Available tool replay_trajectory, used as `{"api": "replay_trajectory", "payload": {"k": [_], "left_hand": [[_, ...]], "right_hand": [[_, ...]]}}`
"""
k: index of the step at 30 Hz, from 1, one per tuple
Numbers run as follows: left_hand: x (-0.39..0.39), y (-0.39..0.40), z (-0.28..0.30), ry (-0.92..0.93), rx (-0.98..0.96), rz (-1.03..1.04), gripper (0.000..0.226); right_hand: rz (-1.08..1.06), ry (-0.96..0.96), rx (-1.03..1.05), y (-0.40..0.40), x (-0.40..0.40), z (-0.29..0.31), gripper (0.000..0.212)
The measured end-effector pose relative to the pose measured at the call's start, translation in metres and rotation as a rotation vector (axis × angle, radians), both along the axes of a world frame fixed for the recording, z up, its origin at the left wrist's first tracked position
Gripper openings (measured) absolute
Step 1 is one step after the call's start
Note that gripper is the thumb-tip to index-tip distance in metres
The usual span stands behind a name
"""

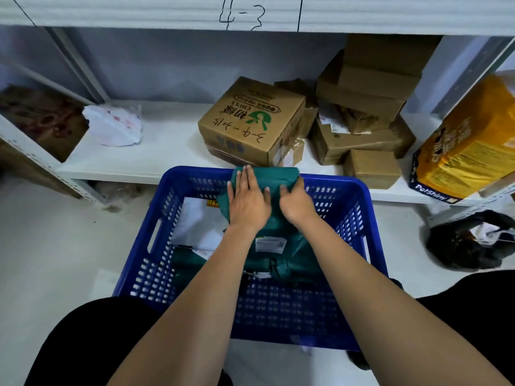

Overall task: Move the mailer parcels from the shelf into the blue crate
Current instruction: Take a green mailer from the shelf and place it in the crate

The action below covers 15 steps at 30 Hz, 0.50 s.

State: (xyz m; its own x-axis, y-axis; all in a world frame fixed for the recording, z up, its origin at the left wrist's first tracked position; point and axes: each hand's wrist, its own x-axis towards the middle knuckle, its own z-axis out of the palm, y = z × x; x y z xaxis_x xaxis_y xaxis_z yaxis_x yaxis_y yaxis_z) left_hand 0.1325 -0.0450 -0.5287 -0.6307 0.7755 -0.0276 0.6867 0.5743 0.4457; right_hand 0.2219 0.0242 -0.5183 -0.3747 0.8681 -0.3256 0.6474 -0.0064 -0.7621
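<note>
The left hand (246, 197) lies flat on a green mailer (267, 179) at the far rim of the blue crate (359, 207); the right hand (296, 203) grips its edge. Next it seems the mailer must be lowered inside and released.

The white shelf (167, 151) beyond the fingertips holds cardboard boxes (250, 121), a white bag (113, 125) and a yellow sack (468, 146).

Both forearms are bare to the edge of view, without sleeves, watch or rings on the left hand (246, 200) or right hand (296, 203). Black garments cover both legs.
</note>
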Motion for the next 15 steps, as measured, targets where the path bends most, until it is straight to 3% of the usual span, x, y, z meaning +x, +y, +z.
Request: {"api": "replay_trajectory", "payload": {"k": [4,10,12,15], "left_hand": [[-0.013,0.000,0.002,-0.138,0.015,0.110,0.070],[-0.030,0.005,0.009,-0.249,0.069,0.187,0.077],[-0.042,0.004,0.001,-0.412,0.067,0.279,0.076],[-0.045,0.004,-0.010,-0.601,0.101,0.334,0.056]], "right_hand": [[-0.029,-0.023,-0.133,0.002,-0.007,-0.002,0.046],[-0.117,-0.122,-0.121,0.010,-0.024,0.005,0.053],[-0.080,-0.160,-0.117,0.018,-0.026,0.009,0.053],[-0.049,-0.190,-0.125,0.026,-0.030,0.007,0.060]]}}
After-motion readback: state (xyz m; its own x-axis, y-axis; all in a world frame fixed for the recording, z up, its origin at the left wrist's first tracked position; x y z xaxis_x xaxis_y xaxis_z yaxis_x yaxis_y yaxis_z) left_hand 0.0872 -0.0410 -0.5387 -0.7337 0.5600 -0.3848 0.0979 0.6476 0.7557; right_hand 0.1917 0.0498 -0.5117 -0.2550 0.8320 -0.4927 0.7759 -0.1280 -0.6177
